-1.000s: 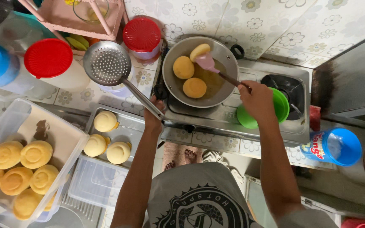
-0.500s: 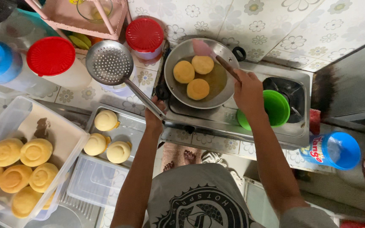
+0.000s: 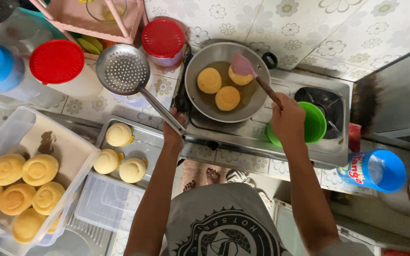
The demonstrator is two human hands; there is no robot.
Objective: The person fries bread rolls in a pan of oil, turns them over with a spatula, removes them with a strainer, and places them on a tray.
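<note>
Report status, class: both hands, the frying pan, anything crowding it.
Left hand grips skimmer, raised beside pan. Right hand holds pink spatula on one of three dough rounds in oil. Green bowl under right hand.

Left of the stove (image 3: 309, 142) there's a metal tray (image 3: 143, 142) with three pale dough rounds, and further left a clear tub (image 3: 72, 147) of golden ones. Green bowl (image 3: 316, 124) sits on the stove, red-lidded jar (image 3: 163, 39) behind it.
</note>
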